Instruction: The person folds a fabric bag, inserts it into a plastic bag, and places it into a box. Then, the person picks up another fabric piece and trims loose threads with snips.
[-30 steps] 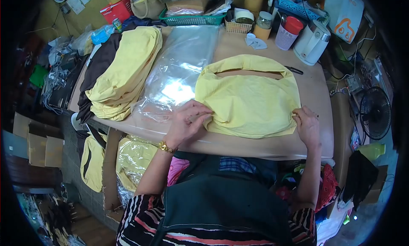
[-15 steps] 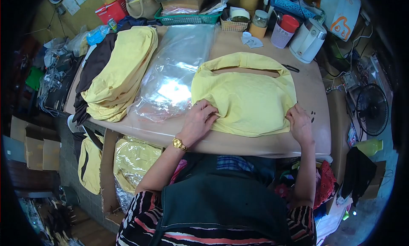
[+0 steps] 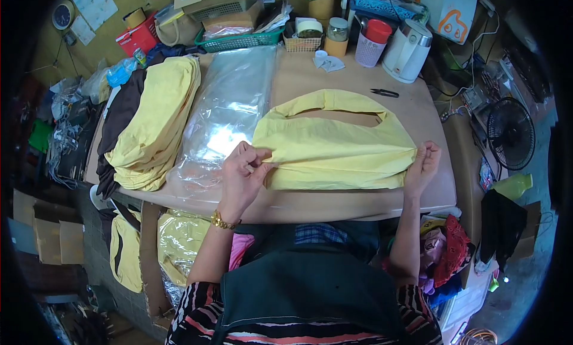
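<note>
You have the yellow cloth piece [image 3: 334,136] lying in front of you on the tan tabletop [image 3: 298,76], near its front edge, with the slot-like opening and curved band on the far side. Your left hand [image 3: 245,167] has its thumb and fingers pinched together on the cloth's left side, and your right hand [image 3: 424,164] pinches the right side in the same way, so the cloth stretches between them with long creases running across from hand to hand. A gold watch [image 3: 222,221] sits on your left wrist. Just left of the cloth lie clear plastic sheets [image 3: 233,88], and beyond them a yellow stack of cloth [image 3: 161,115]; past the band, near its right end, lie small black snips [image 3: 385,93]
</note>
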A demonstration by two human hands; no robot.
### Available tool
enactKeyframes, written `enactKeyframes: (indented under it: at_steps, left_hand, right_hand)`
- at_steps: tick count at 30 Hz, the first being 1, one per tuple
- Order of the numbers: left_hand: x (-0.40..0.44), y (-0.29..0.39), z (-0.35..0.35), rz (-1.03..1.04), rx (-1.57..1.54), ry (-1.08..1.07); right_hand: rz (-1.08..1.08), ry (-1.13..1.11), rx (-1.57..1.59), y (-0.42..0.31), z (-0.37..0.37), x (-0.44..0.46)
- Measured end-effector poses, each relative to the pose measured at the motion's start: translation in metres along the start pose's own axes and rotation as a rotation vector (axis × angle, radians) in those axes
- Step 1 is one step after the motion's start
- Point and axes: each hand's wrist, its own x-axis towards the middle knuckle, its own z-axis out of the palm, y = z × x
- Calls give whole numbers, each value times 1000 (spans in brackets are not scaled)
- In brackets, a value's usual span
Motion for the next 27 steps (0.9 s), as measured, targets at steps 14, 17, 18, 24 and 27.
enactKeyframes:
  at_steps: [14, 17, 18, 24, 27]
  left_hand:
    - [-5, -19, -7, -148, -38, -271]
    - [-2, -6, -9, -183, 49, -247]
    - [-2, -4, -11, -90, 141, -253]
    - [-20, -11, 2, -67, 257, -210]
    - [-22, -16, 13, -51, 41, -90]
  right_hand:
    - [213, -231, -132, 26, -16, -36]
    - [150, -216, -230, 41, -18, -37]
    - [137, -218, -230, 45, -19, -36]
    - [177, -297, -196, 48, -21, -37]
    - [214, -337, -152, 49, -20, -36]
